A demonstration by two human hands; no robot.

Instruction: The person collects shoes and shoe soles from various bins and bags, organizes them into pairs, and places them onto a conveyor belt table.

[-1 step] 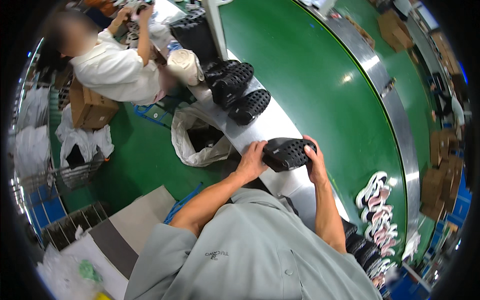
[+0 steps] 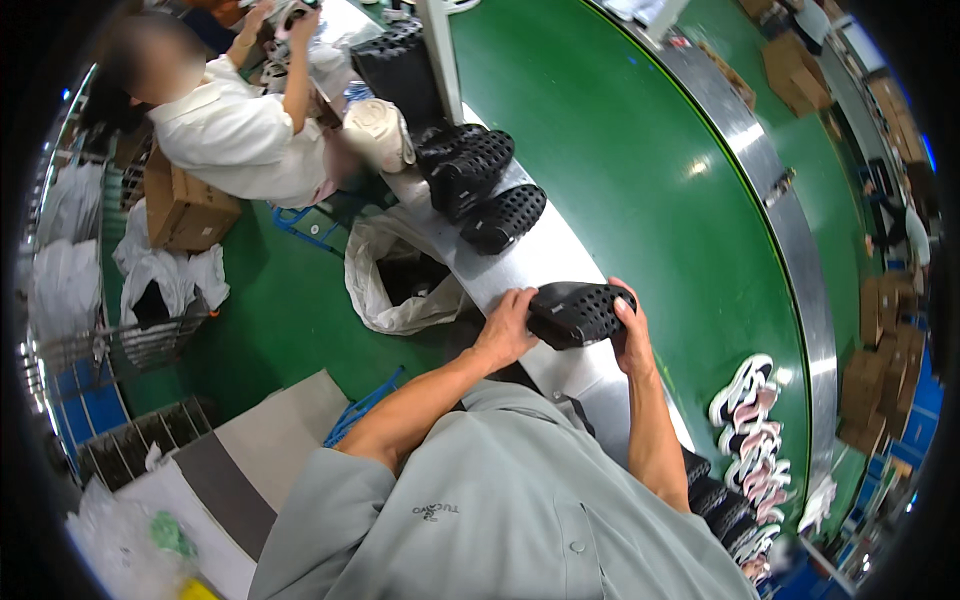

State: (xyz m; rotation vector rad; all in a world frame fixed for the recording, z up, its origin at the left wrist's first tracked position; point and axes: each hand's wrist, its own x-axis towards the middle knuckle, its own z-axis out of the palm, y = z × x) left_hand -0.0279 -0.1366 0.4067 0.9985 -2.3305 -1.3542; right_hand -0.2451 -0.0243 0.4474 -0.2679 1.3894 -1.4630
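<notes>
Black perforated clog (image 2: 580, 312) between left hand (image 2: 508, 330) and right hand (image 2: 632, 338).

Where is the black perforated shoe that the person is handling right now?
In the head view, just right of centre, the black perforated shoe sits between the left hand and right hand, above the pale ledge beside the green conveyor belt.

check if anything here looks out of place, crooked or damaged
Nothing stands out. Both hands, left and right, hold a black perforated foam clog over the white ledge beside the green conveyor belt. More black clogs lie loosely piled further along, none visibly damaged.
</notes>
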